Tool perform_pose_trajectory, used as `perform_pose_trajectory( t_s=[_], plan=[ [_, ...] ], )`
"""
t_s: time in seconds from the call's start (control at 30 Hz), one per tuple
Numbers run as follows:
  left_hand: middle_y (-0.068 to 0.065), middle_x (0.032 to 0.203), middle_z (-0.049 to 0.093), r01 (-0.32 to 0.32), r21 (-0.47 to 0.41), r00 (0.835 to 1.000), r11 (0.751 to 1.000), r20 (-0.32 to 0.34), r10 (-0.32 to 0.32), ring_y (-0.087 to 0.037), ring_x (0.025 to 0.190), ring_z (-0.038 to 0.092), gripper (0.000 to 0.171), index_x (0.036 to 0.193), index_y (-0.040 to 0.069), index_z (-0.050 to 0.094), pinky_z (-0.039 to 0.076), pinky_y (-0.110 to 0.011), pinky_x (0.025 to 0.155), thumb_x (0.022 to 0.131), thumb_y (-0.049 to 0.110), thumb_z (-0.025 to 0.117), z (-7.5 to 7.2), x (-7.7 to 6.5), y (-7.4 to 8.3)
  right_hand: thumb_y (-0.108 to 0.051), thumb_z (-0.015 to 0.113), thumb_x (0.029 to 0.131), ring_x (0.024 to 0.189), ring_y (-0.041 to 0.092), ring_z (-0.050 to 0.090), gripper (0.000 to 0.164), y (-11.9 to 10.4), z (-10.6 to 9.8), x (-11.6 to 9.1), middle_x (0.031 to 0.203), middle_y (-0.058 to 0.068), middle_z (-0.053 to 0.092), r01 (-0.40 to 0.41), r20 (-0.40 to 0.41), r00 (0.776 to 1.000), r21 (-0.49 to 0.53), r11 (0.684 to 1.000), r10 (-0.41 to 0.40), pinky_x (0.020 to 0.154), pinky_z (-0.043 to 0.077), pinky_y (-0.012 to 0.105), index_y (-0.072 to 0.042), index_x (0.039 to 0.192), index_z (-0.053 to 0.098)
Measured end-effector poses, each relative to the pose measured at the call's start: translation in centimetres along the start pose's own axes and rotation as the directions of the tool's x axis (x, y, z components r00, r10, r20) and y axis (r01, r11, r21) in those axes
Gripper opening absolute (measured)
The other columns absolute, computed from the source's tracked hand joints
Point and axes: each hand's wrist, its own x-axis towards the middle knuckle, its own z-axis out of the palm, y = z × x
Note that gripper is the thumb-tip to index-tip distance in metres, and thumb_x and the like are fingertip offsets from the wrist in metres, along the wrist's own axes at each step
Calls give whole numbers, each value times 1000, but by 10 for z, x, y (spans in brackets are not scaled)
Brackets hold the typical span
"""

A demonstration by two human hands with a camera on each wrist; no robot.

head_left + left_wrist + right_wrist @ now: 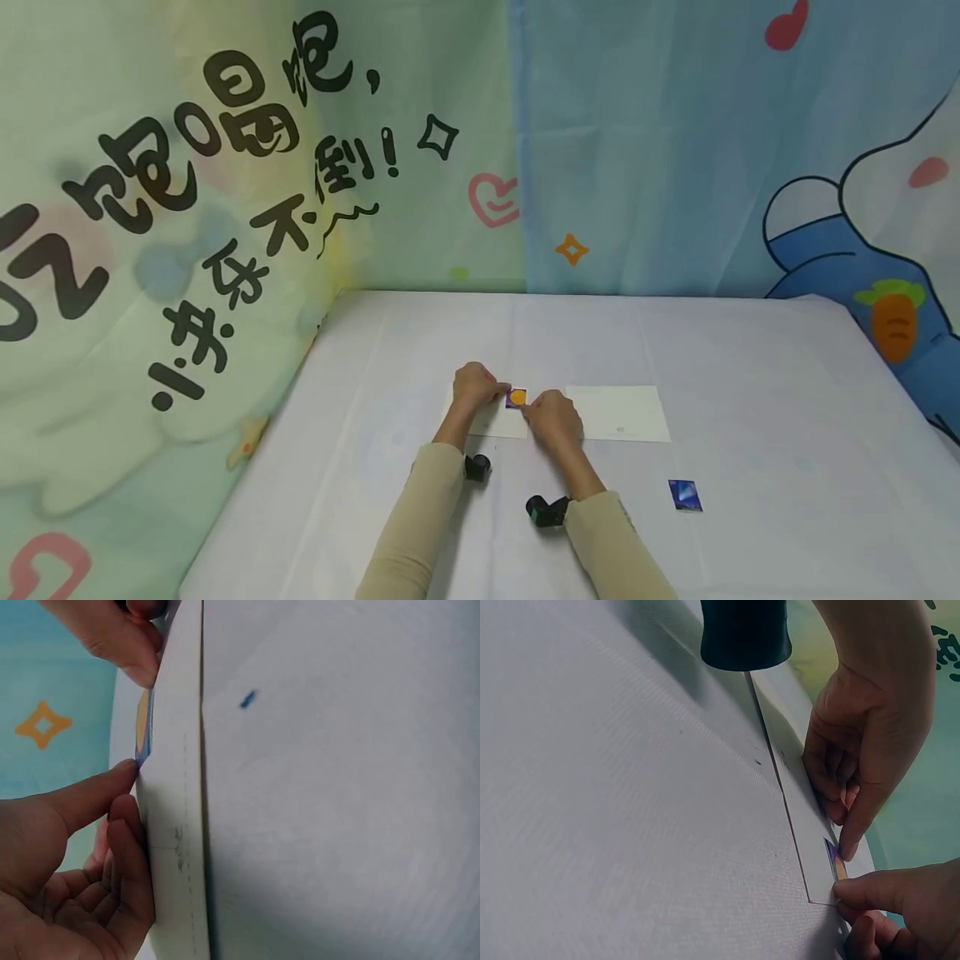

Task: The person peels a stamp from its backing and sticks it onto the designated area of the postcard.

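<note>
A small picture card [516,398] with an orange disc on purple lies on the left white sheet [498,423]. My left hand [477,387] is at its upper left corner; in the left wrist view the left hand [75,877] touches the card [143,727] with an extended digit, the other fingers loosely bent beside the sheet. At the opposite corner is my right hand [555,418]. Seen from the right wrist, the right thumb [877,891] presses over the end of the card [838,861], its other fingers bent beneath near the sheet's edge.
A second white sheet [622,414] lies to the right. Nearer the front right is a blue picture card [686,496]. Black wrist cameras [546,511] sit at both sleeves. A white cloth covers the table [780,392], with printed curtains [637,150] behind and at left.
</note>
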Motion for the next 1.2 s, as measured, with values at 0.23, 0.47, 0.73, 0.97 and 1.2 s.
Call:
perform_pose_trajectory(
  t_s=[0.23, 0.47, 0.73, 0.97, 1.2],
  plan=[
    [1, 59, 57, 22, 17, 999, 1000, -37, -21, -13, 56, 50, 30, 66, 9, 64, 36, -22, 49, 68, 33, 82, -2, 0, 2, -25, 66, 83, 59, 20, 52, 21, -3, -2, 0, 68, 5, 59, 19, -10, 1000, -14, 1000, -20, 49, 36, 31, -5, 75, 63],
    [1, 56, 56, 35, 5, 999, 999, -31, -35, -13, 53, 50, 27, 68, 12, 61, 35, -24, 48, 70, 30, 80, 2, -4, 2, -24, 66, 83, 59, 20, 53, 21, 0, -1, -2, 68, 6, 61, 22, -4, 1000, 6, 1000, -22, 49, 37, 31, -5, 76, 65],
    [0, 54, 58, 2, -102, 997, 995, -71, -9, -12, 49, 53, 21, 74, 7, 60, 39, -23, 48, 79, 23, 73, 1, -1, 0, -24, 67, 83, 58, 20, 53, 22, -1, 0, 2, 67, 6, 62, 51, -51, 997, -49, 997, -54, 49, 39, 33, -5, 73, 66],
    [-2, 61, 61, -60, -287, 998, 956, -52, 47, -10, 49, 56, 12, 86, 4, 58, 43, -22, 47, 86, 14, 64, -11, -13, -10, -22, 69, 82, 57, 21, 54, 23, 0, 6, -3, 62, 6, 61, 120, -157, 977, -162, 979, -146, 55, 40, 36, -6, 67, 65],
    [-11, 92, 64, -191, -52, 968, 980, -178, 179, -26, 82, 62, 22, 106, 2, 61, 50, -37, 68, 84, 1, 59, -43, -44, -37, -14, 66, 85, 69, 27, 61, 13, 5, 11, -10, 76, 10, 68, 225, -325, 907, -168, 960, -269, 62, 42, 37, -2, 84, 70]
  ],
)
